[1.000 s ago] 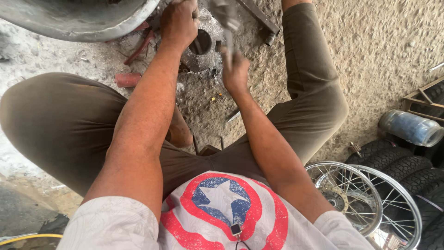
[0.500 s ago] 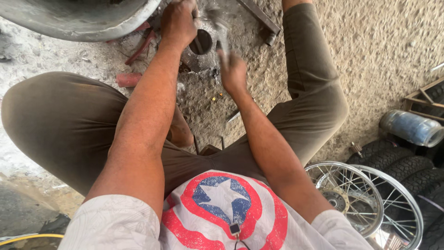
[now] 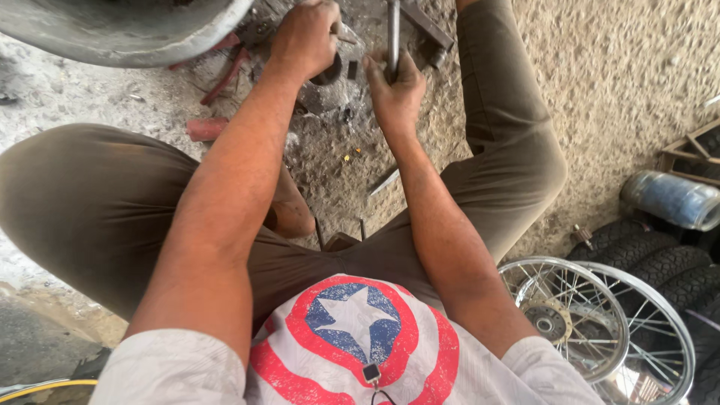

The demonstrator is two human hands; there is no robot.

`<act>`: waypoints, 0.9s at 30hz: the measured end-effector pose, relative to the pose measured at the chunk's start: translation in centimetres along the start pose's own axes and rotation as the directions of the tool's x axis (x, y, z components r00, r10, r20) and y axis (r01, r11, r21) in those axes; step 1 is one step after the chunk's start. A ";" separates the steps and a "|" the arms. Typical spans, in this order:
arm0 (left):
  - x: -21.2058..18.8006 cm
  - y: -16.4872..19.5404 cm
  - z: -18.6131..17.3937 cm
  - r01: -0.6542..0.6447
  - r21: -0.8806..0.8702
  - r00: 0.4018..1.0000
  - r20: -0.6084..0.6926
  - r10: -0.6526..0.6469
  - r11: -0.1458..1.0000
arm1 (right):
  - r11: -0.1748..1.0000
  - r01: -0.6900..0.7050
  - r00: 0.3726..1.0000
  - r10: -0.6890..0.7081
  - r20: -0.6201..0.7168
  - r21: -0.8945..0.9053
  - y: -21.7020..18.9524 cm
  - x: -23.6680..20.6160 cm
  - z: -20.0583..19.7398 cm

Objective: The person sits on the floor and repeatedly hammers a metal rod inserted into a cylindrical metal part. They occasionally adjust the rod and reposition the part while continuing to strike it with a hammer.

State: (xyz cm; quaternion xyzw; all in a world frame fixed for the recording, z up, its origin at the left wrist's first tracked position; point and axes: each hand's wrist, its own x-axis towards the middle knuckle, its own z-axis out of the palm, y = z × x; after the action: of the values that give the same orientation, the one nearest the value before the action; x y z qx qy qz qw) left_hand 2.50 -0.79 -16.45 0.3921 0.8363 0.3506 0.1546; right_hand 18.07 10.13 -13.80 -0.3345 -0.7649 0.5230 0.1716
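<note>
I squat on a rough concrete floor with a round grey metal part (image 3: 337,94) lying between my knees. My left hand (image 3: 306,36) rests closed on top of that part, and a small piece seems to poke out beside the thumb. My right hand (image 3: 395,91) is wrapped around a thin upright metal rod (image 3: 393,34) that rises out of the top of the view. The rod's lower end is hidden inside my fist, just right of the metal part.
A large grey metal basin (image 3: 120,30) fills the top left. Reddish rods (image 3: 225,75) and a short red tube (image 3: 206,129) lie on the floor. Two spoked wheel rims (image 3: 600,322), black tyres (image 3: 660,262) and a plastic bottle (image 3: 671,199) sit at right.
My right hand was blurred in motion near the metal part; now it holds the rod upright and steady. My left hand has stayed on the part.
</note>
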 end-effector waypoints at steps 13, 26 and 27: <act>0.2 4.0 0.0 0.080 -0.546 0.996 0.067 -0.052 0.834 | 0.974 -0.215 0.976 0.217 -0.025 0.069 -0.9 0.5 0.2; 0.2 5.4 0.5 -0.072 -0.394 0.992 0.064 0.105 0.916 | 0.937 -0.210 0.967 0.240 -0.079 0.280 -0.5 1.6 -1.3; 0.2 5.2 0.5 -0.041 -0.380 0.992 0.094 0.082 0.924 | 0.940 -0.213 0.966 0.243 -0.084 0.265 -0.4 1.7 -1.2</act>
State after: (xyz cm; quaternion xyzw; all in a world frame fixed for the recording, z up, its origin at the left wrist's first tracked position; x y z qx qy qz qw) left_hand 5.49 1.89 -13.07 0.3996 0.7310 0.4877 0.2609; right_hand 17.48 11.99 -13.11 -0.4259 -0.6366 0.6127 0.1949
